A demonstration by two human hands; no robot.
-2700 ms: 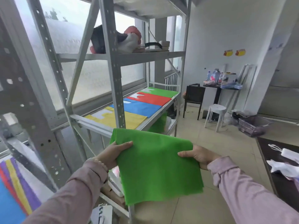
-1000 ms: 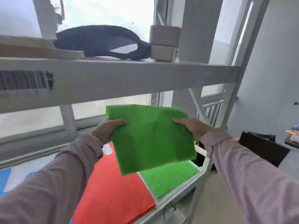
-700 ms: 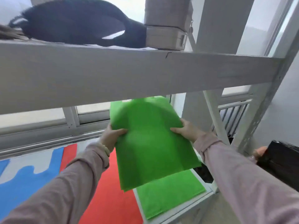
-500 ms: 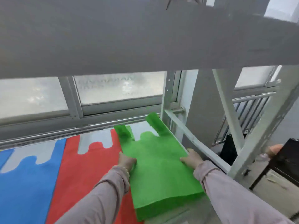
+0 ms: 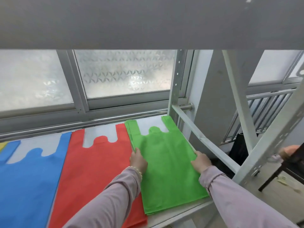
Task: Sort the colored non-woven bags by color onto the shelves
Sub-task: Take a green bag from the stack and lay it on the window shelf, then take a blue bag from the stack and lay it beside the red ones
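A green bag [image 5: 166, 165] lies flat on the green stack at the right end of the grey shelf [image 5: 177, 213], handles toward the window. My left hand [image 5: 138, 160] rests against its left edge, where green meets the red bag stack [image 5: 98, 165]. My right hand [image 5: 201, 162] touches its right edge. The fingers of both hands lie fairly straight along the edges. A blue bag stack [image 5: 28, 181] lies left of the red one. A sliver of a yellow bag [image 5: 2, 144] shows at the far left.
The upper shelf's beam [image 5: 148, 22] spans the top of the view, close overhead. A diagonal brace [image 5: 204, 139] and an upright post [image 5: 269, 152] stand right of the green stack. A frosted window [image 5: 125, 73] runs behind the shelf. A black chair [image 5: 294, 165] stands on the floor at right.
The green bag came in under the upper shelf and went down from the air onto the green stack. Both hands slid to its side edges.
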